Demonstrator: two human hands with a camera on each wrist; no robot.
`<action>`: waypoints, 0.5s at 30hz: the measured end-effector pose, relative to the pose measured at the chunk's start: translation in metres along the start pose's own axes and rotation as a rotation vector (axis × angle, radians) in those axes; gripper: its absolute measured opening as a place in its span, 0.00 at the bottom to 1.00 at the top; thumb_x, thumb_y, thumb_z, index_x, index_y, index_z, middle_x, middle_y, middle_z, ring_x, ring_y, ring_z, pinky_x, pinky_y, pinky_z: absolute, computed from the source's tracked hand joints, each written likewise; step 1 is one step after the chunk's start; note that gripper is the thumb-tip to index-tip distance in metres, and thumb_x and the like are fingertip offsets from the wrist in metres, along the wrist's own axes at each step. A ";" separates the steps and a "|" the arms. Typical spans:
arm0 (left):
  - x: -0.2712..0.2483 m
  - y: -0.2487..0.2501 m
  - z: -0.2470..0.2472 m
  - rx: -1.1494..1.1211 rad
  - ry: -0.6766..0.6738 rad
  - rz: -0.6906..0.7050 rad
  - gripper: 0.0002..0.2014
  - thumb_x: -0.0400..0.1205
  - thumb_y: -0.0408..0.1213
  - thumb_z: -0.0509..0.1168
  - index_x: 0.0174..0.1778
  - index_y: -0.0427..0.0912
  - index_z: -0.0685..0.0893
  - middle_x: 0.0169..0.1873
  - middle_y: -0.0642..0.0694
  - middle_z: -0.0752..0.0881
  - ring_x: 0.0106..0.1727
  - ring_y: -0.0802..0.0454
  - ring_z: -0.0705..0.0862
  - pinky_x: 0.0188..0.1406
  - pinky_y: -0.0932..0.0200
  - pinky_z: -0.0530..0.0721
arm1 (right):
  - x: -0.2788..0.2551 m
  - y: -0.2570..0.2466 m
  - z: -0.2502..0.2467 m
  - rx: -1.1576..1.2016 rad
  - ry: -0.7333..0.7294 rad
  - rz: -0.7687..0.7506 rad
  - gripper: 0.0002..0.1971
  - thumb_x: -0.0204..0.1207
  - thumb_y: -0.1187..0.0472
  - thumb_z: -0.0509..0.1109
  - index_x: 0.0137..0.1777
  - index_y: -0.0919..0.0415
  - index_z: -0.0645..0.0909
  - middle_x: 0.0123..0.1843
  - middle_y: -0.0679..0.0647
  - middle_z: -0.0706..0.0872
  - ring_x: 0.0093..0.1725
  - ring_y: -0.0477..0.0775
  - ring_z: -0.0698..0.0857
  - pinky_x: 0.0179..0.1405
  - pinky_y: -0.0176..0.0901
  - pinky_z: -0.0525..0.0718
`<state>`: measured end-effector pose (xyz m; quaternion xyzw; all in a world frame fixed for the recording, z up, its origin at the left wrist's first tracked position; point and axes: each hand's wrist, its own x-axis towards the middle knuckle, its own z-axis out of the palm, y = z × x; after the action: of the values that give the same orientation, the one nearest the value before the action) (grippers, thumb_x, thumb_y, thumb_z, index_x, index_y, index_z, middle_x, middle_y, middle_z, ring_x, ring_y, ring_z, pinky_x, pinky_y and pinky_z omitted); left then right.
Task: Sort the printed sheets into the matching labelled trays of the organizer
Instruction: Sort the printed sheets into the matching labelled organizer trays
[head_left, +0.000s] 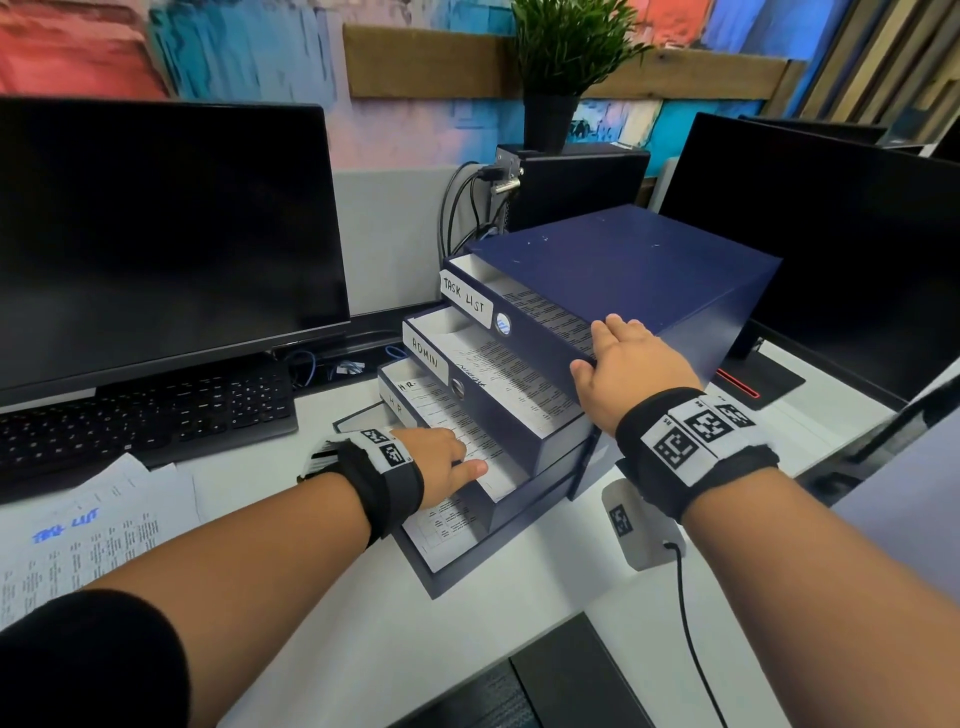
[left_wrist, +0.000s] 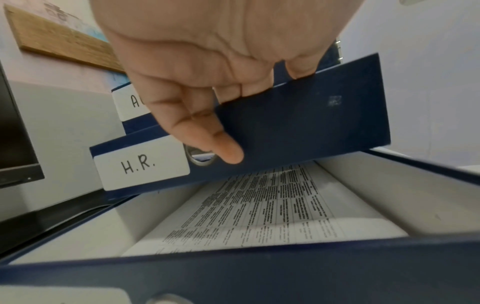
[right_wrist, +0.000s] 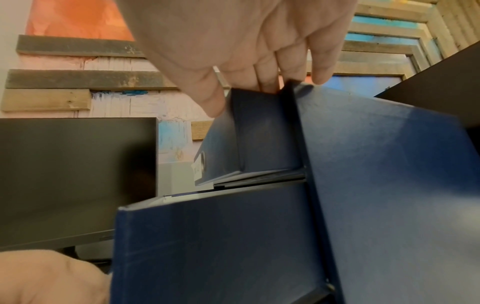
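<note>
Four trays stand pulled out of the organizer (head_left: 649, 260) like steps, and we count three labels we can read: TASK LIST (head_left: 466, 300) on top, ADMIN (head_left: 426, 351) under it, H.R. (head_left: 399, 406) on the third; the fourth, lowest tray (head_left: 467, 564) shows a label in the left wrist view only at the frame's edge, too cut off to read. Each tray holds printed sheets (how many in each we cannot tell). Our left hand (head_left: 441, 462) reaches into the H.R. tray (left_wrist: 298, 123): the fingers go over its front wall onto the sheets (head_left: 480, 441) inside, and the thumb (left_wrist: 223, 148) presses the outer face of that wall beside the finger hole, so the hand pinches the wall. Our right hand (head_left: 628, 374) lies on the near right corner of the organizer, where the top tray comes out, fingers straight and close together, the thumb spread to the left against the tray's side. One loose stack of sheets (head_left: 88, 525), the top one headed in blue, lies on the desk (head_left: 519, 623) at the left, well apart from the organizer, in front of the keyboard (head_left: 145, 415). Two dark monitors (head_left: 156, 234) flank the organizer, one on each side, and one potted plant (head_left: 566, 62) stands behind it.
</note>
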<state>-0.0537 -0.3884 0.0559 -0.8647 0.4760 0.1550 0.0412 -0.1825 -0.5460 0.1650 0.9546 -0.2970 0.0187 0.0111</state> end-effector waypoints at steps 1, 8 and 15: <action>0.000 0.001 0.000 -0.006 0.004 0.000 0.28 0.85 0.61 0.43 0.52 0.44 0.80 0.56 0.47 0.80 0.55 0.48 0.80 0.58 0.52 0.79 | 0.000 0.000 0.000 0.002 -0.004 0.001 0.29 0.85 0.49 0.50 0.81 0.62 0.56 0.83 0.56 0.59 0.81 0.57 0.58 0.78 0.51 0.60; 0.005 -0.008 0.016 -0.190 0.037 0.046 0.24 0.85 0.58 0.48 0.69 0.50 0.76 0.74 0.50 0.71 0.70 0.50 0.74 0.72 0.52 0.70 | 0.002 0.000 0.001 0.009 -0.003 0.006 0.29 0.85 0.48 0.50 0.81 0.62 0.56 0.82 0.56 0.60 0.81 0.57 0.59 0.77 0.52 0.62; -0.036 -0.041 0.033 -0.312 0.179 0.005 0.32 0.84 0.54 0.57 0.82 0.60 0.51 0.83 0.58 0.45 0.81 0.49 0.60 0.77 0.52 0.64 | -0.002 -0.020 -0.012 0.027 0.002 0.022 0.31 0.80 0.43 0.58 0.80 0.56 0.59 0.83 0.52 0.57 0.82 0.56 0.53 0.79 0.60 0.55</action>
<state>-0.0451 -0.3302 0.0321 -0.8698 0.4500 0.1496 -0.1362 -0.1729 -0.5278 0.1762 0.9513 -0.3073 0.0239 -0.0018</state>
